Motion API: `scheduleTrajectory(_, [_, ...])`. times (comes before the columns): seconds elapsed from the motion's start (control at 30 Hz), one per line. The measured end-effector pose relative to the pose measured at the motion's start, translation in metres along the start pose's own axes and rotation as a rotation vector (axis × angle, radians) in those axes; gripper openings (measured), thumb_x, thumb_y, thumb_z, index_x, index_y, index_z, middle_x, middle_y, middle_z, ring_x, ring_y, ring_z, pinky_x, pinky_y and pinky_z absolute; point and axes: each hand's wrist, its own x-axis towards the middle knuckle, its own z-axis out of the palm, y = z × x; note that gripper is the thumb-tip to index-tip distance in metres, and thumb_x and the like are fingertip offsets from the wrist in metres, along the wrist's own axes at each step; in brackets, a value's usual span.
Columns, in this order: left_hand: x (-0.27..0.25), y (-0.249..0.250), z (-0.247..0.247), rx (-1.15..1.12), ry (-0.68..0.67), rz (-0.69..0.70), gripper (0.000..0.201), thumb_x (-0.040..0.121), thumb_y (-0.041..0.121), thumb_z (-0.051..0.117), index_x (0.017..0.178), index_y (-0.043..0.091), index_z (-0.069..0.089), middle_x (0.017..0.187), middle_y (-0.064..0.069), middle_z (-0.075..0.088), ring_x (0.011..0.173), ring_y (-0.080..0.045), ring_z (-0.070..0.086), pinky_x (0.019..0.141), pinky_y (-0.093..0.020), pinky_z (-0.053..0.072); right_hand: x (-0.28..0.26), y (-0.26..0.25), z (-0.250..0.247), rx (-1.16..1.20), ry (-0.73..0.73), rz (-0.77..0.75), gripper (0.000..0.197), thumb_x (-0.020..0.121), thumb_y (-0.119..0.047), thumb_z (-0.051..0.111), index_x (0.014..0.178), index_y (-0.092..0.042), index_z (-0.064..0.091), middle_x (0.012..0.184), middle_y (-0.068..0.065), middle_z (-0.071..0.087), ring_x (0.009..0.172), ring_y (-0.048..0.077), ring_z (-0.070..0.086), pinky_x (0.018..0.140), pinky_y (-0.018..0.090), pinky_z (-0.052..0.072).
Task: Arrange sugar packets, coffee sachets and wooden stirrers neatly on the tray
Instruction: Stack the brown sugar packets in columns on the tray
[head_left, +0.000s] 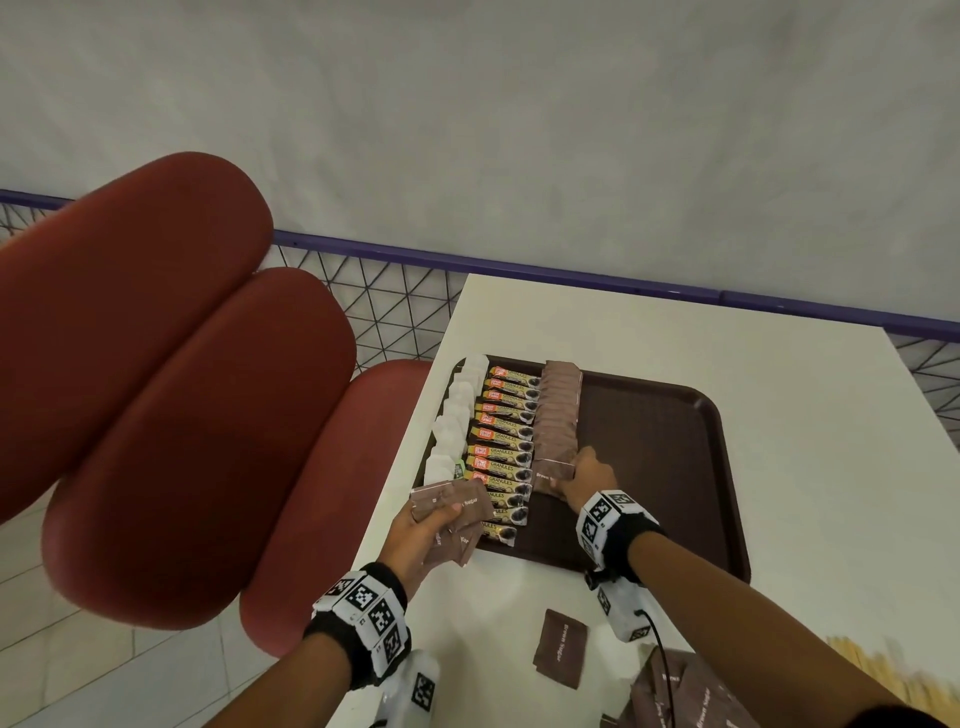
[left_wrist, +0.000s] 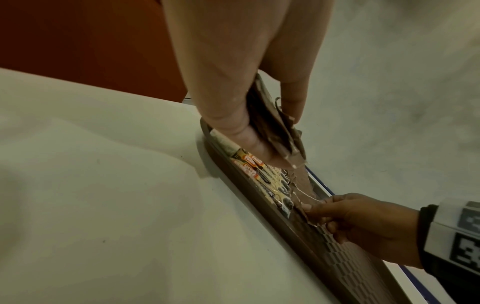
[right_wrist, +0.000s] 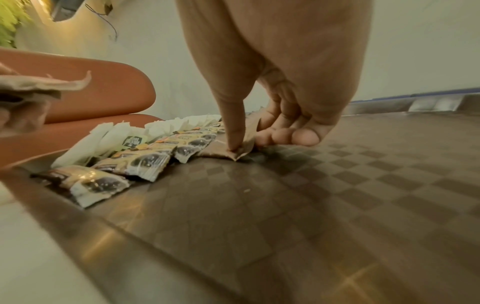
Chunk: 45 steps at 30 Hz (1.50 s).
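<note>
The brown sugar packets (head_left: 558, 415), light, thin and easily crumpled, lie in a row on the tray (head_left: 675, 467), where the right hand (head_left: 589, 475) pinches the nearest one by its edge, and the left hand (head_left: 421, 535) grips a spare bundle (head_left: 449, 501) at the tray's near corner.

Cut off by the bottom edge of the head view: a heap of brown sugar packets (head_left: 691, 696) on the white table (head_left: 675, 332), partly behind the right forearm, count not readable. Blurred at the lower right edge: a pale yellow bundle (head_left: 878, 670), perhaps the wooden stirrers. Hidden under the fan of brown packets (head_left: 451, 506) pinched in the left hand (head_left: 415, 535): the nearest coffee sachets (head_left: 506, 452) and the near-left corner of the tray (head_left: 675, 467).
</note>
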Motion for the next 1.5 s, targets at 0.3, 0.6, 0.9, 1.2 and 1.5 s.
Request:
scheduleTrajectory(0.3, [0.003, -0.003, 0.007, 0.044, 0.009, 0.009, 0.040, 0.085, 0.004, 0.062, 0.124, 0.009, 0.056, 0.118, -0.020, 0.063, 0.105, -0.033, 0.061, 0.074, -0.036, 0.053, -0.018, 0.001, -0.007, 0.094, 0.180, -0.207, 0.041, 0.080, -0.021, 0.067, 0.115, -0.010, 0.045, 0.120, 0.009, 0.047, 0.114, 0.025, 0.040, 0.094, 0.036, 0.041])
scheduleTrajectory(0.6, [-0.003, -0.006, 0.022, 0.087, -0.027, 0.046, 0.041, 0.083, 0.007, 0.065, 0.123, 0.011, 0.056, 0.116, -0.019, 0.065, 0.105, -0.034, 0.062, 0.073, -0.037, 0.053, -0.055, -0.011, -0.002, 0.469, -0.251, -0.345, 0.035, 0.091, -0.025, 0.057, 0.120, -0.007, 0.049, 0.090, -0.002, 0.054, 0.088, 0.014, 0.053, 0.070, 0.014, 0.041])
scheduleTrajectory(0.9, [-0.011, -0.009, 0.029, 0.066, -0.064, 0.009, 0.034, 0.088, 0.008, 0.060, 0.122, 0.009, 0.056, 0.113, -0.021, 0.065, 0.095, -0.029, 0.066, 0.064, -0.033, 0.054, -0.061, -0.007, 0.009, 0.507, -0.380, -0.385, 0.021, 0.083, -0.010, 0.066, 0.099, -0.010, 0.053, 0.078, -0.002, 0.055, 0.068, 0.005, 0.050, 0.059, 0.012, 0.042])
scheduleTrajectory(1.2, [-0.016, -0.009, 0.021, 0.035, -0.102, -0.084, 0.036, 0.088, 0.001, 0.051, 0.121, 0.014, 0.055, 0.109, -0.015, 0.061, 0.096, -0.024, 0.060, 0.070, -0.033, 0.052, -0.051, -0.002, -0.004, 0.366, 0.009, -0.374, 0.032, 0.082, -0.010, 0.064, 0.069, -0.033, 0.046, 0.093, 0.003, 0.058, 0.097, 0.026, 0.052, 0.087, 0.036, 0.045])
scheduleTrajectory(1.5, [-0.015, -0.009, 0.015, 0.009, -0.064, -0.018, 0.043, 0.085, -0.004, 0.059, 0.126, 0.003, 0.051, 0.110, -0.025, 0.060, 0.096, -0.035, 0.060, 0.053, -0.033, 0.053, -0.030, 0.022, -0.018, 0.309, 0.118, -0.105, 0.019, 0.089, -0.017, 0.057, 0.107, -0.013, 0.058, 0.110, 0.017, 0.059, 0.096, 0.027, 0.053, 0.078, 0.027, 0.041])
